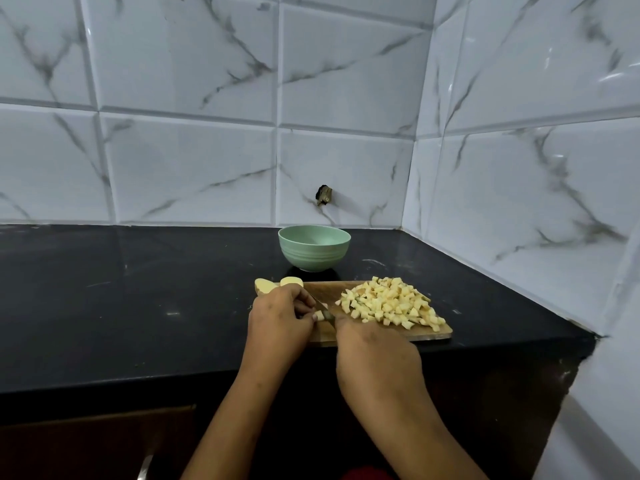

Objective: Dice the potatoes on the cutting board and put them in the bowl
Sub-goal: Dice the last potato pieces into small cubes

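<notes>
A wooden cutting board [429, 336] lies on the black counter. A heap of diced potato [391, 303] covers its right half. My left hand [280, 315] pinches a small potato piece [319, 315] near the board's middle. My right hand [374, 355] grips a knife [323, 308] whose blade runs up beside that piece; the handle is hidden in my fist. Two potato halves [273, 284] lie at the board's far left corner. A pale green bowl [314, 247] stands behind the board, and nothing shows inside it.
The black counter [138, 299] stretches away to the left. White marble-look tiled walls [519, 202] close off the back and right, meeting in a corner behind the bowl. The counter's front edge runs just below the board.
</notes>
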